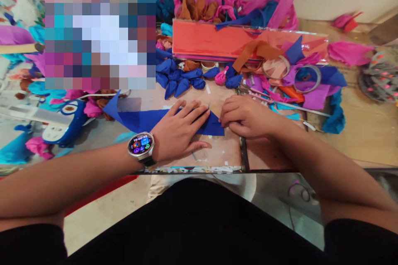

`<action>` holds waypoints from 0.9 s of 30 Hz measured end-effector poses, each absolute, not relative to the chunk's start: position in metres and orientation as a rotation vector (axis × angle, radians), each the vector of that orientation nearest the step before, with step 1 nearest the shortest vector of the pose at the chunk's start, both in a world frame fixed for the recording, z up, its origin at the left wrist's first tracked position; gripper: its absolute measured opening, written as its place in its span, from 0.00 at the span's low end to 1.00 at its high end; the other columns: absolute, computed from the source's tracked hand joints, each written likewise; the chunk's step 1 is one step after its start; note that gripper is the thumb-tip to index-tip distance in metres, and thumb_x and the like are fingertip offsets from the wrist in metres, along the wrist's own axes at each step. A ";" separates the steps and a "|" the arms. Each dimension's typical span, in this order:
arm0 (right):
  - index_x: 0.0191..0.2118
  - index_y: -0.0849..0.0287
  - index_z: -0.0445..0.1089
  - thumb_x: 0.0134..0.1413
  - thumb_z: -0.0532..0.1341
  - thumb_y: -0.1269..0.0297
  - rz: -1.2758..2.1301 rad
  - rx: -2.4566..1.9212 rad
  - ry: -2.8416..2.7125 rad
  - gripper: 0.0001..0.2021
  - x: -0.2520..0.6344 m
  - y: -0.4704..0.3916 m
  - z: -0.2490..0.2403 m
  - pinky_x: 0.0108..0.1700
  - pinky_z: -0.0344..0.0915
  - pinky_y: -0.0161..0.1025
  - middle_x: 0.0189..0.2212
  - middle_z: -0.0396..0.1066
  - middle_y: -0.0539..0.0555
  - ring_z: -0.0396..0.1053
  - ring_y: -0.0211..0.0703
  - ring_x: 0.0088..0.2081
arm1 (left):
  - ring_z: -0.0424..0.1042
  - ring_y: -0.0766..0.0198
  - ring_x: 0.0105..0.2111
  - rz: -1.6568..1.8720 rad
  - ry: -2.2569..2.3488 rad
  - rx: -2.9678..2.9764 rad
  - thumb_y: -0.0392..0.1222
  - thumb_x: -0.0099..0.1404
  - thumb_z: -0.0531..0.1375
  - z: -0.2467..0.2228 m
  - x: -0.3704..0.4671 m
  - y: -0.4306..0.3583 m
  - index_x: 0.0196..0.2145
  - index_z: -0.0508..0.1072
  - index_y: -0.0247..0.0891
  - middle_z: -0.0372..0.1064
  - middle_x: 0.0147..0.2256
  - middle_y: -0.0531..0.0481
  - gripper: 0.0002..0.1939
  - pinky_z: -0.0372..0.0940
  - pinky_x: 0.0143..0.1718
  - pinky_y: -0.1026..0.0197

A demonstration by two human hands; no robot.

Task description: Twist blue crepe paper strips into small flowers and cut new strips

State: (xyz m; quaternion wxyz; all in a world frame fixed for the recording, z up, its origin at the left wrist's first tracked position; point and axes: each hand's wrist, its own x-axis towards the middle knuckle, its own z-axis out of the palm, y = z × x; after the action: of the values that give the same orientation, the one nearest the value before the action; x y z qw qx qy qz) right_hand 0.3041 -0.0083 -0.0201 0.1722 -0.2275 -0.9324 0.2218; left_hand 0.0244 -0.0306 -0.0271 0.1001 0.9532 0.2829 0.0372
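A long strip of blue paper [139, 121] lies across the worktable in front of me, its left end tapering to a raised point. My left hand [183, 128], with a watch on the wrist, rests flat on the strip with fingers stretched out and slightly spread. At the strip's right end, my right hand [241, 116] has its fingers curled together, pinching the edge of the paper; the fingertips are partly hidden. Just beyond the hands sits a cluster of twisted blue paper pieces [182, 80], with a small pink rolled piece [221, 76] beside it.
Behind stands a clear-wrapped pack of red sheets [202, 41], with heaped coloured paper above it. Tape rolls [307, 78], a pink cutter [258, 95] and scraps lie at right. A blue-and-white power strip [65, 126] is at left. A blurred-out area covers the upper left.
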 end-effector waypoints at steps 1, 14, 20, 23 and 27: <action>0.36 0.57 0.80 0.58 0.56 0.76 0.633 -0.653 -2.636 0.14 0.304 -0.008 -0.021 0.49 0.69 0.47 0.35 0.80 0.54 0.75 0.47 0.41 | 0.52 0.38 0.74 0.106 0.837 2.820 0.68 0.75 0.51 -0.027 0.024 -0.031 0.75 0.57 0.33 0.55 0.73 0.35 0.44 0.45 0.74 0.32; 0.48 0.56 0.82 0.54 0.58 0.78 0.497 -0.660 -2.607 0.21 0.303 -0.005 -0.027 0.55 0.72 0.54 0.46 0.82 0.56 0.71 0.54 0.49 | 0.43 0.37 0.77 0.084 0.782 2.818 0.73 0.72 0.50 -0.036 0.023 -0.035 0.78 0.44 0.34 0.43 0.77 0.35 0.52 0.34 0.76 0.32; 0.48 0.55 0.82 0.54 0.58 0.78 0.517 -0.659 -2.584 0.21 0.304 -0.005 -0.028 0.56 0.72 0.53 0.46 0.82 0.56 0.71 0.53 0.49 | 0.43 0.37 0.77 0.096 0.783 2.824 0.73 0.72 0.50 -0.037 0.023 -0.036 0.78 0.44 0.33 0.43 0.77 0.34 0.52 0.34 0.75 0.31; 0.48 0.55 0.82 0.55 0.58 0.78 0.494 -0.648 -2.590 0.20 0.305 -0.004 -0.029 0.55 0.72 0.53 0.46 0.82 0.55 0.71 0.52 0.49 | 0.43 0.36 0.77 0.119 0.782 2.823 0.73 0.72 0.50 -0.038 0.023 -0.035 0.78 0.45 0.34 0.43 0.77 0.34 0.51 0.34 0.75 0.31; 0.47 0.54 0.82 0.56 0.58 0.78 0.497 -0.648 -2.588 0.20 0.305 -0.003 -0.029 0.55 0.72 0.52 0.46 0.82 0.54 0.72 0.51 0.48 | 0.42 0.36 0.77 0.102 0.784 2.828 0.73 0.72 0.50 -0.038 0.022 -0.035 0.78 0.45 0.34 0.43 0.77 0.34 0.51 0.33 0.75 0.31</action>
State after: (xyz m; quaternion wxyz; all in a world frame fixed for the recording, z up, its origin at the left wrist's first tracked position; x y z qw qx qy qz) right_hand 0.3048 -0.0033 -0.0285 0.2122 -0.2334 -0.9319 0.1791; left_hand 0.0224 -0.0349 -0.0383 0.1025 0.9580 0.2655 0.0346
